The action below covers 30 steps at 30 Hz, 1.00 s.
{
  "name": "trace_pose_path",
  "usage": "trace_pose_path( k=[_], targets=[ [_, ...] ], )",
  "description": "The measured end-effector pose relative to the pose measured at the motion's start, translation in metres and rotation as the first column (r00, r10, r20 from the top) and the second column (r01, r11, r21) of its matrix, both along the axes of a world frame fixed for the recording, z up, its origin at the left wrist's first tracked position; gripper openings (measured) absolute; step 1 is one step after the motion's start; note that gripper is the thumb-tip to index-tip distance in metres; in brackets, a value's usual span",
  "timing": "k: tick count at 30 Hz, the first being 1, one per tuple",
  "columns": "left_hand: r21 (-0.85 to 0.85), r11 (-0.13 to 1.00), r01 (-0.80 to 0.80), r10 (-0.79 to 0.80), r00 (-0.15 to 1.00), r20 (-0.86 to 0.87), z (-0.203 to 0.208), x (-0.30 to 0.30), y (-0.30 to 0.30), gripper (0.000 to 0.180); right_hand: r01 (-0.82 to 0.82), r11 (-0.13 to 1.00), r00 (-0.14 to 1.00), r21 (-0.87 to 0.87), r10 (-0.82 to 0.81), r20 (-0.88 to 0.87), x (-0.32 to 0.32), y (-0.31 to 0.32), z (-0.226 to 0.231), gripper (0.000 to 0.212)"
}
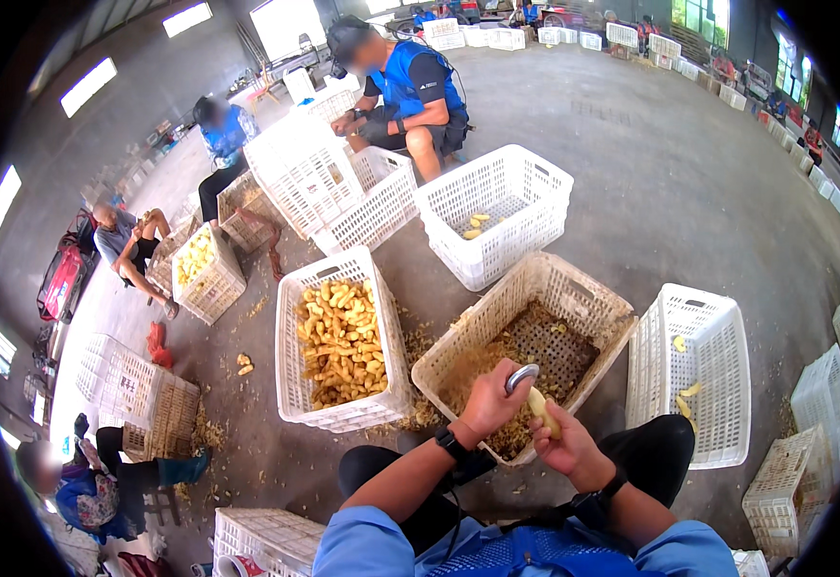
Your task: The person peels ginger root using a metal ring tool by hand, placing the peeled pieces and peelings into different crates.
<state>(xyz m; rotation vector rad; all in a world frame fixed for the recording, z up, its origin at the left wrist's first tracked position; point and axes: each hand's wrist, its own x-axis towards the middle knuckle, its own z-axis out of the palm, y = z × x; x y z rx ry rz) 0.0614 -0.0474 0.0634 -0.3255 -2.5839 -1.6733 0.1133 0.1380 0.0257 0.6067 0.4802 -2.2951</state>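
Note:
My left hand (489,402) is closed round a tool with a rounded, shiny metal head (522,378), which looks like a peeler; its handle is hidden in the fist. My right hand (572,450) grips the lower end of a pale yellow root (543,413), long and smooth, its surface partly bare of skin. The metal head is close beside the root's upper end. Both hands are over the near rim of a dirty, tan-stained crate (622,332), with brown peelings (511,438) on its floor. A brownish blur of motion shows beside my left hand.
Left of my hands, a white crate (290,361) holds many knobbly yellow-brown roots (341,332). White crates ahead (439,216) and at right (639,385) hold a few pale pieces. A person in a blue vest (410,82) crouches beyond stacked crates (305,173). Scraps litter the concrete floor.

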Motion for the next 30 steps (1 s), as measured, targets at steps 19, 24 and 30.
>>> trace_pose_path(
  k=[19,24,30],
  targets=[
    [0.262,0.963,0.06,-0.079,0.995,0.062,-0.003,0.007,-0.011,0.017,-0.013,1.0,1.0,-0.008,0.012,-0.021,0.004,-0.002,0.005,0.031],
    [0.25,0.968,-0.006,-0.021,0.994,0.107,-0.013,0.006,-0.006,0.019,-0.016,1.0,0.996,-0.023,0.014,-0.084,0.005,-0.005,0.007,0.032],
    [0.506,0.863,-0.013,-0.07,0.987,0.146,-0.006,0.001,-0.008,0.017,0.008,0.999,0.997,-0.048,-0.012,-0.081,-0.006,-0.009,0.017,0.031]
  ],
)
